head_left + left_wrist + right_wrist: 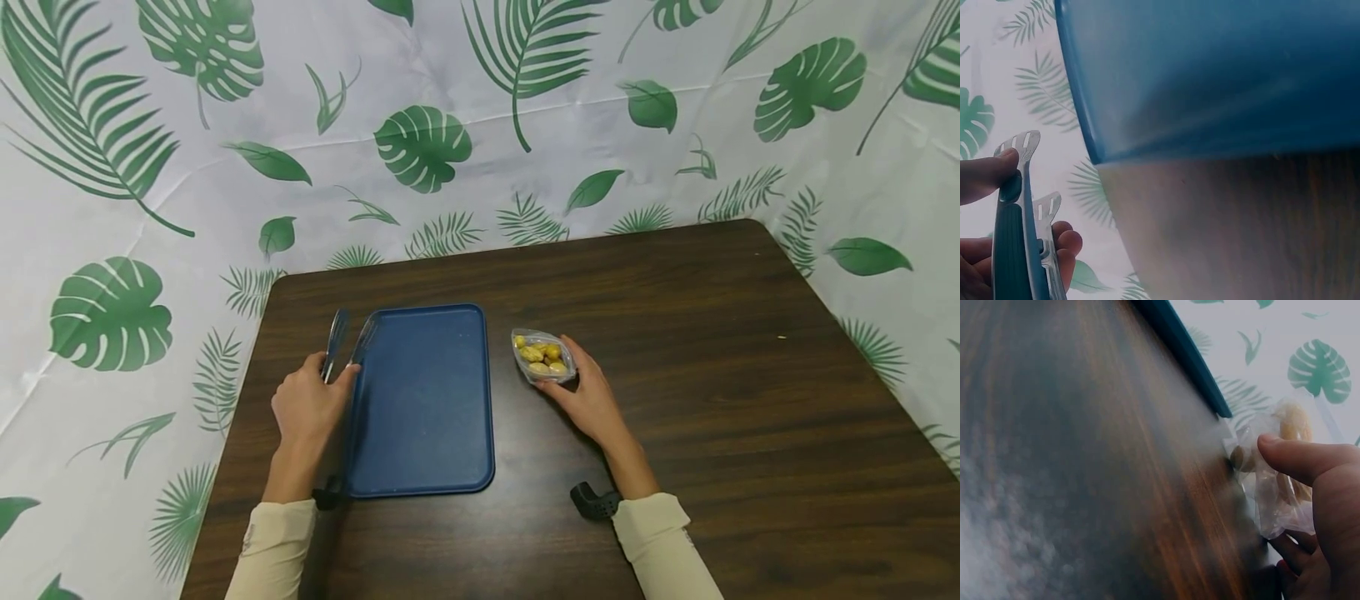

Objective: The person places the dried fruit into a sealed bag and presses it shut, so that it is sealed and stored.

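Observation:
My left hand (309,402) grips a pair of metal tongs (1029,225) by their dark green handles, at the left edge of the blue tray (423,400). The two slotted heads stand apart, thumb on one arm and fingertips on the other in the left wrist view. Right of the tray, my right hand (592,400) holds a clear plastic bag (544,357) between thumb and fingers. Several yellow, oval pieces (534,353) show through its open top. In the right wrist view the thumb (1294,459) presses on the crinkled plastic.
The blue tray lies flat on a dark wood-grain table (697,350). A white cloth with green leaf prints (480,125) hangs behind the table and along its left side. One tiny yellow scrap (782,337) lies far to the right.

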The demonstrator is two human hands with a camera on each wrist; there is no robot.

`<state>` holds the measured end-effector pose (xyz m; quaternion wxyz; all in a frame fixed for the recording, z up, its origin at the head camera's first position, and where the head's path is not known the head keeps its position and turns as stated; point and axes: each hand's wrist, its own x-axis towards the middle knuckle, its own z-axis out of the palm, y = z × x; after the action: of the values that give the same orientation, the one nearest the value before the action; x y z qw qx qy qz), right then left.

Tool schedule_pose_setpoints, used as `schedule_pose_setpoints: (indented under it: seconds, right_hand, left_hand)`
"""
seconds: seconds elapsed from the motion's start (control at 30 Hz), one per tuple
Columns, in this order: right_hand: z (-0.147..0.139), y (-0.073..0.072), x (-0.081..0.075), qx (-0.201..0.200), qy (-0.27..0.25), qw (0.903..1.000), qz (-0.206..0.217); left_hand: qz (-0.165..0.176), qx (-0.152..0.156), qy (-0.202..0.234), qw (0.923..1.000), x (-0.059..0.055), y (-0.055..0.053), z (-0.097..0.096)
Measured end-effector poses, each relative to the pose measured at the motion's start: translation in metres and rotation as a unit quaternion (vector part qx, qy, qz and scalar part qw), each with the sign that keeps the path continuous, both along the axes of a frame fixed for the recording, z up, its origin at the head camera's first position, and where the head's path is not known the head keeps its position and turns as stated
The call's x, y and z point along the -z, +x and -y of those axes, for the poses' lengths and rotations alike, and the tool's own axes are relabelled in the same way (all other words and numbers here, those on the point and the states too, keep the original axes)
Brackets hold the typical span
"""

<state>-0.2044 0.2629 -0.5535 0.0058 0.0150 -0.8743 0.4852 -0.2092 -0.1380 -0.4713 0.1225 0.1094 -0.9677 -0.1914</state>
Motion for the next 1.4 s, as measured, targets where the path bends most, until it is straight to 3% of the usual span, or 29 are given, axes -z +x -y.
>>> schedule_pose_setpoints:
  seconds: [0.4,0.83,1.03,1.1,1.2,1.27,1.33,1.4]
  right_hand:
    - [0.0,0.0,-0.001,0.0,0.007,0.9999,0.009]
    - [0.001,0.003,0.001,-0.015,-0.002,0.9996,0.024]
    - [-0.001,0.005,-0.007,-0.003,0.0,0.9998,-0.02]
    - [-0.001,0.008,-0.01,0.009,0.005,0.9994,-0.034]
    - [-0.001,0.011,-0.013,0.025,0.011,0.9986,-0.046]
    - [0.0,0.013,-0.016,0.035,0.018,0.998,-0.049]
    - [0.0,0.013,-0.017,0.042,0.014,0.9978,-0.048]
    - [0.001,0.014,-0.017,0.049,-0.003,0.9978,-0.044]
  left_hand:
    - [0.048,-0.028,-0.002,0.9985,0.015,-0.005,0.024]
    - [0.104,-0.026,0.007,0.9942,0.029,-0.003,0.039]
    - [0.124,-0.033,0.011,0.9917,0.028,-0.004,0.033]
    - [0.114,-0.031,0.005,0.993,0.026,-0.002,0.028]
    - [0.062,-0.011,0.001,0.998,0.018,0.0,0.013]
    - [0.02,0.025,0.006,0.9995,0.011,-0.001,-0.005]
    - [-0.002,0.082,0.025,0.9963,0.003,-0.005,-0.031]
    - [-0.002,0.156,0.068,0.9854,-0.003,-0.009,-0.062]
